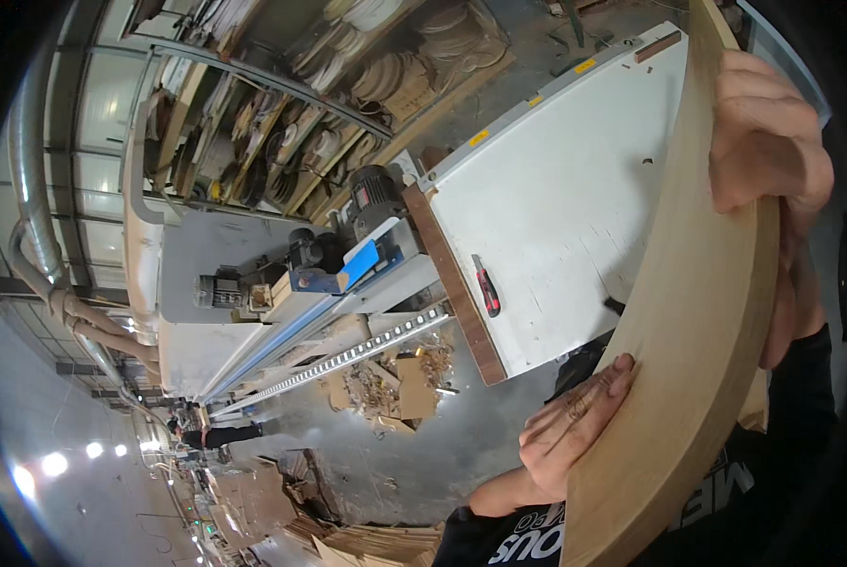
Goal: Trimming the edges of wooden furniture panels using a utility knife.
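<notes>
A long, curved piece of pale wood (674, 331), broad-faced and thick-edged, stands up close in front of my body. My right hand (768, 137) is closed over its right edge near the upper part, knuckles bent. Lower down, my left hand (574, 420) grips it from the left edge, fingers laid together over the face; the thumb is hidden. Behind the wood lies a white tabletop (556, 208) edged with a brown strip. A red and black utility knife (486, 286) rests on that tabletop, touched by neither hand.
Electric motors (376, 197) and a long slotted metal rail (338, 354) adjoin the table. Shelves (282, 123) hold curved wooden pieces behind it. Offcuts and cardboard (395, 387) lie heaped on the floor. Another person (220, 435) stands far off. A small brown block (658, 45) sits at the table's far corner.
</notes>
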`<state>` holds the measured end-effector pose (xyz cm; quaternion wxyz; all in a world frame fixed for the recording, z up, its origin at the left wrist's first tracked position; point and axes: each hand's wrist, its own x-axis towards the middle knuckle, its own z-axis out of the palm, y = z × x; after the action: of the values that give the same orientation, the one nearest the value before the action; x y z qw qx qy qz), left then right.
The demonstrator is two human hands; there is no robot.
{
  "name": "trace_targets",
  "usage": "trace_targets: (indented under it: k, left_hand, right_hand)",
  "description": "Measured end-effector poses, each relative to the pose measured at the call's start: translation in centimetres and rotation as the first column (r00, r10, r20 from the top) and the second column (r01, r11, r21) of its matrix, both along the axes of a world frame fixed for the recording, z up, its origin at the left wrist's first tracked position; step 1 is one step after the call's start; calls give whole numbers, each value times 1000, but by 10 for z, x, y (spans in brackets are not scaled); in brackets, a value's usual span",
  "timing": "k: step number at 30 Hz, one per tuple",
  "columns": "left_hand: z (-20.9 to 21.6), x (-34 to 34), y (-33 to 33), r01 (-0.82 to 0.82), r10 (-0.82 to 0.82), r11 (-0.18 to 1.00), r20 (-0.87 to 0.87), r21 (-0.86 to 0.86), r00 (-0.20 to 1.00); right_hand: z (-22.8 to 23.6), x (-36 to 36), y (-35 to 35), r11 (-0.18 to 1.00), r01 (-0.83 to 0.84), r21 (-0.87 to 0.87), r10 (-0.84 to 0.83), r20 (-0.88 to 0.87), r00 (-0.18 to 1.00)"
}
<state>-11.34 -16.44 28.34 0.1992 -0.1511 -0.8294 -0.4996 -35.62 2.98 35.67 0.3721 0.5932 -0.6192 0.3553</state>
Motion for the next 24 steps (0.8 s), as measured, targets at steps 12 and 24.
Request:
trace_targets:
  k: [12, 24]
  left_hand:
    - [-7, -6, 36, 75, -78, 997, -102, -37, 992]
    - [16, -24, 98, 62, -63, 993, -5, -104, 998]
  right_hand:
    - [-17, -16, 51, 989, -122, -80, 127, 62, 990]
    - [-19, -33, 107, 990, -17, -139, 30, 97, 995]
